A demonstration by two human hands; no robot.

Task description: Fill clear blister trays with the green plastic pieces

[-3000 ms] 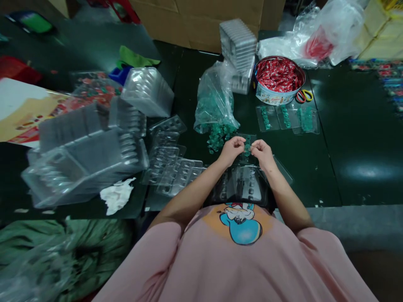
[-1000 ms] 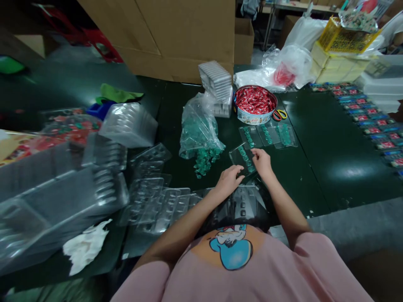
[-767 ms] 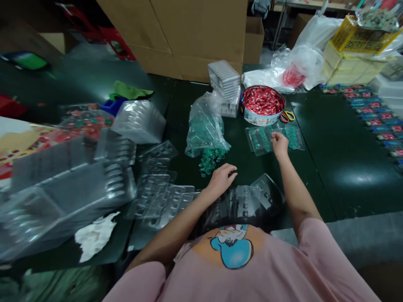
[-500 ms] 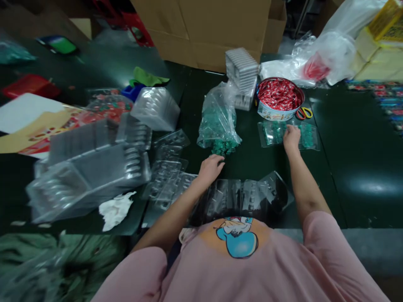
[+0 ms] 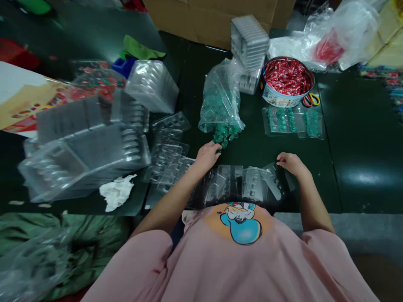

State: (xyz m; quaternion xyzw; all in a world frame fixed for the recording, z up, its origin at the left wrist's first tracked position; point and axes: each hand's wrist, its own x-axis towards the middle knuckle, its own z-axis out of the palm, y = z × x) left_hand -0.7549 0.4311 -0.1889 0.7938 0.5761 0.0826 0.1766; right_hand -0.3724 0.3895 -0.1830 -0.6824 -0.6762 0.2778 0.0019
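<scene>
My left hand (image 5: 208, 154) rests with curled fingers at the small green pieces (image 5: 224, 135) spilling from a clear plastic bag (image 5: 220, 100); whether it grips one is hidden. My right hand (image 5: 290, 162) lies on the top edge of a row of empty clear blister trays (image 5: 248, 186) standing close to my body, fingers bent over the rightmost tray. Further back lie filled trays holding green pieces (image 5: 292, 122), side by side on the dark green table (image 5: 355, 138).
A round tin of red wrapped sweets (image 5: 287, 82) with scissors (image 5: 311, 100) beside it stands at the back. Stacks of clear trays (image 5: 85, 142) crowd the left, loose trays (image 5: 168, 144) nearer. A white crumpled tissue (image 5: 116, 195) lies front left. Cardboard boxes (image 5: 214, 16) behind.
My right hand set a filled tray beside the others at the back, then drew back to the empty trays near me. My left hand reached to the green pieces at the bag's mouth.
</scene>
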